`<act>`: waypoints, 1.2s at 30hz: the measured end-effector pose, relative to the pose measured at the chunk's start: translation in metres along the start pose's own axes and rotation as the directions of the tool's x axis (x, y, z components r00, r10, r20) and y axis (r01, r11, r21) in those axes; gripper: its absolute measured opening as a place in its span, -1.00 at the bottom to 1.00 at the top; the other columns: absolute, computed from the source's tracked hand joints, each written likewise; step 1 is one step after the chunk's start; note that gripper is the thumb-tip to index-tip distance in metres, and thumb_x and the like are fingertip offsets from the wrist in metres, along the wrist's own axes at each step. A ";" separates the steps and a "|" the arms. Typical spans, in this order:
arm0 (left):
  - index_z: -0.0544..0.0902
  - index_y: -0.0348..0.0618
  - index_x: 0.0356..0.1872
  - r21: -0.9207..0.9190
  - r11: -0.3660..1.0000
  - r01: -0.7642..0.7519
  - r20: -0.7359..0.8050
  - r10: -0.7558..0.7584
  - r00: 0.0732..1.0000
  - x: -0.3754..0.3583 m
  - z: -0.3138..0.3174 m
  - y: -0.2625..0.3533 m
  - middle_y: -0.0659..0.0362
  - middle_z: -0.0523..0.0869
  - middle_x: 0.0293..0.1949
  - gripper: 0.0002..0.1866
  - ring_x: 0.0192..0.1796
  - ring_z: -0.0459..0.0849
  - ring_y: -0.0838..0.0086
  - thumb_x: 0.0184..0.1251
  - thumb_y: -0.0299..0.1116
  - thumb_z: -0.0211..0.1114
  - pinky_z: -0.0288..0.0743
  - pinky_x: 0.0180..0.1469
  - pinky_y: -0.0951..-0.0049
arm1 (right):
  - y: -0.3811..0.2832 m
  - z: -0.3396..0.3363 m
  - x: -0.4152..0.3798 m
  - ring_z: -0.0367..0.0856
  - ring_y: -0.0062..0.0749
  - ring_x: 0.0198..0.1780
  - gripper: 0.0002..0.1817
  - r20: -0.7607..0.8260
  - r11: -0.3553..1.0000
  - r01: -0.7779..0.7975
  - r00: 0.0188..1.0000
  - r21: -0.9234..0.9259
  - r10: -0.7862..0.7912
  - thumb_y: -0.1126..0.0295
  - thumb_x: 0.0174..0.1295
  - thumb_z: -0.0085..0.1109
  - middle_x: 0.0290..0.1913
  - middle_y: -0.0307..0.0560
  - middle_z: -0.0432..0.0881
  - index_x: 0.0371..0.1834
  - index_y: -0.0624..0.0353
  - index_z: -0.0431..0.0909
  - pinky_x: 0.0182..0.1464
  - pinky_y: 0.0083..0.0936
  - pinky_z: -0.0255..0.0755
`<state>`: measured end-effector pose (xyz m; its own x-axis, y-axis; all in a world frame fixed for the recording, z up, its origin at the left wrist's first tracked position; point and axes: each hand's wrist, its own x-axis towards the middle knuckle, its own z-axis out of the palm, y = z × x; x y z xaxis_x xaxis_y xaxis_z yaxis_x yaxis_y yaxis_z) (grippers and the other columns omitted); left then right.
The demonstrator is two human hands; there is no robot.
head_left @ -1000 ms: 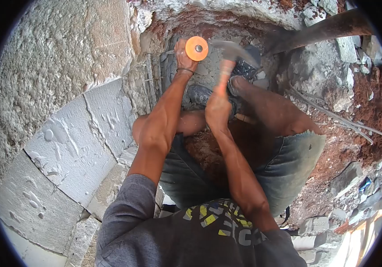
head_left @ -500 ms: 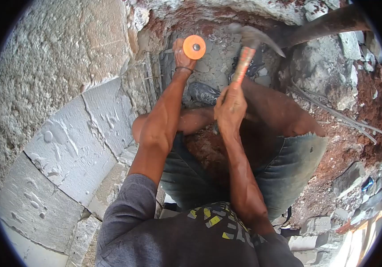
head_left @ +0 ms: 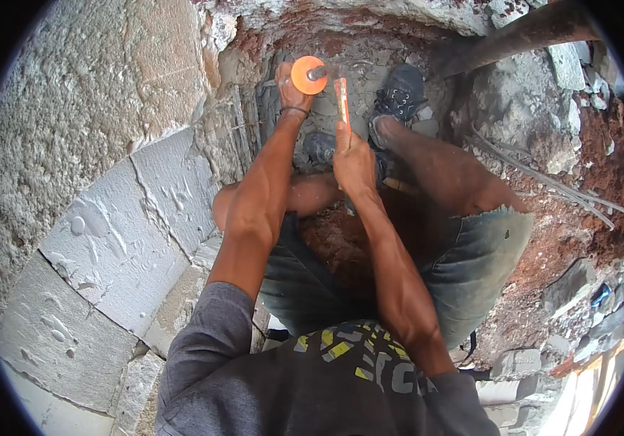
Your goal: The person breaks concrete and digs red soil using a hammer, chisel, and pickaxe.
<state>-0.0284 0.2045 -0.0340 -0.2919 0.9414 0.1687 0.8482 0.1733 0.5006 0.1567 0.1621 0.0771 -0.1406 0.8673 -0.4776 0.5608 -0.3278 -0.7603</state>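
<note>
My left hand (head_left: 292,89) is wrapped around a chisel fitted with a round orange hand guard (head_left: 303,77). The guard hides some of the fingers, and the chisel's tip is out of sight beneath it. Its metal striking end pokes up through the guard. In my right hand (head_left: 355,166) is a hammer, its worn orange-red handle (head_left: 342,102) pointing up and away from me. The hammer's head is blurred and hard to make out, close beside the chisel's striking end; contact cannot be told.
Pale blocks (head_left: 119,229) and a rough stone face (head_left: 94,94) rise on the left. A thick dark bar (head_left: 523,43) slants in at upper right. Thin rods (head_left: 544,178) lie over reddish soil and rubble at right. My dark shoe (head_left: 402,93) stands near the chipped ground.
My right hand has swung the hammer left and down, bringing its head from the upper right to the chisel. The orange guard and my left hand have shifted slightly left and tilted.
</note>
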 end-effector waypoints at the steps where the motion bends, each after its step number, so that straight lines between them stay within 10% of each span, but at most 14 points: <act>1: 0.59 -0.20 -0.28 -0.015 0.999 0.048 -0.005 -0.049 0.999 0.008 -0.003 0.001 0.07 0.53 -0.35 -0.69 -0.23 0.54 0.18 0.03 -0.23 0.42 0.40 -0.18 0.28 | -0.028 -0.028 0.003 0.34 -0.50 -0.79 -0.42 0.306 0.867 -0.448 0.875 0.216 0.376 -0.08 0.43 -0.25 -0.75 -0.16 0.32 -0.54 0.20 0.37 -0.78 -0.47 0.21; 4: 0.55 -0.23 -0.33 -0.023 0.992 0.122 -0.014 -0.122 0.992 0.011 -0.006 -0.006 0.03 0.55 -0.34 -0.68 -0.22 0.55 0.14 0.01 -0.24 0.42 0.40 -0.17 0.25 | -0.046 -0.049 -0.007 0.60 0.08 -0.46 -0.41 0.155 0.775 -0.399 0.915 0.490 0.373 -0.03 0.41 -0.19 -0.51 0.31 0.56 -0.29 0.40 0.52 -0.38 -0.12 0.43; 6: 0.52 -0.24 -0.36 0.111 0.994 0.009 -0.028 -0.006 1.000 0.000 -0.007 0.002 0.00 0.56 -0.33 -0.67 -0.22 0.54 0.07 -0.01 -0.24 0.41 0.40 -0.14 0.19 | -0.016 -0.016 -0.014 0.62 0.04 -0.46 -0.35 0.088 0.700 -0.359 0.916 0.617 0.392 -0.11 0.40 -0.24 -0.52 0.25 0.57 -0.30 0.38 0.53 -0.38 -0.11 0.44; 8: 0.56 -0.20 -0.33 0.029 0.995 0.093 -0.033 -0.092 0.995 0.006 -0.003 0.005 -0.01 0.56 -0.34 -0.69 -0.20 0.53 0.02 -0.01 -0.23 0.40 0.40 -0.11 0.13 | -0.001 0.007 0.001 0.24 -0.52 -0.84 -0.38 0.098 0.987 -0.153 0.984 0.041 0.148 -0.18 0.38 -0.25 -0.77 -0.22 0.30 -0.59 0.14 0.32 -0.80 -0.51 0.18; 12: 0.64 -0.14 -0.30 0.067 0.997 -0.045 0.131 0.036 0.991 0.007 -0.009 -0.003 -0.06 0.62 -0.29 -0.70 -0.16 0.57 0.00 0.01 -0.17 0.38 0.45 -0.11 0.12 | -0.029 -0.042 0.001 0.19 -0.58 -0.83 -0.40 0.392 0.755 -0.590 0.791 0.286 0.469 -0.18 0.38 -0.22 -0.77 -0.27 0.24 -0.63 0.11 0.27 -0.81 -0.55 0.13; 15: 0.65 -0.17 -0.33 0.261 0.965 0.008 0.501 -0.142 0.854 0.024 -0.013 -0.023 -0.11 0.67 -0.30 -0.67 -0.19 0.62 -0.03 0.00 -0.12 0.34 0.49 -0.16 0.12 | -0.036 -0.048 0.004 0.11 -0.63 -0.83 -0.42 0.380 0.654 -0.592 0.805 0.471 0.455 -0.18 0.36 -0.17 -0.77 -0.33 0.17 -0.60 0.09 0.25 -0.81 -0.58 0.05; 17: 0.66 -0.19 -0.37 -0.083 0.970 -0.227 0.831 0.193 0.521 0.051 -0.017 -0.025 -0.15 0.68 -0.32 -0.69 -0.23 0.66 -0.01 0.02 -0.12 0.29 0.54 -0.21 0.11 | -0.035 -0.058 0.006 0.19 -0.62 -0.83 -0.43 0.364 0.623 -0.562 0.827 0.544 0.428 -0.13 0.40 -0.23 -0.78 -0.31 0.19 -0.57 0.13 0.25 -0.83 -0.59 0.08; 20: 0.65 -0.21 -0.40 0.098 0.987 -0.130 0.778 0.006 0.628 0.029 -0.018 0.012 -0.13 0.68 -0.31 -0.71 -0.21 0.66 0.02 0.03 -0.16 0.27 0.54 -0.16 0.12 | -0.038 -0.065 0.005 0.17 -0.64 -0.82 -0.44 0.325 0.593 -0.552 0.831 0.586 0.452 -0.14 0.40 -0.22 -0.78 -0.32 0.17 -0.54 0.13 0.25 -0.83 -0.60 0.08; 24: 0.63 -0.23 -0.37 -0.097 0.974 -0.203 0.616 0.219 0.756 0.003 -0.039 0.048 -0.12 0.67 -0.33 -0.75 -0.19 0.64 0.01 -0.01 -0.26 0.31 0.53 -0.15 0.14 | -0.039 -0.068 -0.003 0.14 -0.65 -0.82 -0.46 0.326 0.525 -0.553 0.823 0.646 0.466 -0.13 0.40 -0.20 -0.77 -0.33 0.17 -0.52 0.12 0.24 -0.83 -0.61 0.08; 34: 0.60 -0.22 -0.20 -0.093 0.979 -0.180 0.681 0.194 0.706 0.005 -0.082 -0.016 -0.08 0.67 -0.24 -0.63 -0.13 0.61 0.00 0.00 -0.21 0.37 0.52 -0.09 0.15 | -0.063 -0.073 -0.044 0.17 -0.64 -0.79 -0.46 0.302 0.590 -0.437 0.898 0.679 0.319 -0.12 0.42 -0.26 -0.75 -0.26 0.22 -0.48 0.15 0.26 -0.77 -0.64 0.12; 36: 0.60 -0.24 -0.14 -0.115 0.959 -0.258 0.694 0.263 0.670 0.001 -0.081 -0.032 -0.06 0.66 -0.16 -0.62 -0.09 0.62 0.04 0.02 -0.26 0.39 0.51 -0.03 0.20 | -0.069 -0.071 -0.052 0.25 -0.65 -0.76 -0.48 0.104 0.649 -0.197 0.978 0.735 0.178 -0.01 0.46 -0.25 -0.75 -0.26 0.28 -0.54 0.19 0.25 -0.72 -0.65 0.14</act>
<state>-0.0916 0.1761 0.0183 0.3347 0.8770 -0.3448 0.8380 -0.1097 0.5345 0.1832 0.1659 0.1854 -0.1227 0.7510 -0.6489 -0.2085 -0.6587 -0.7229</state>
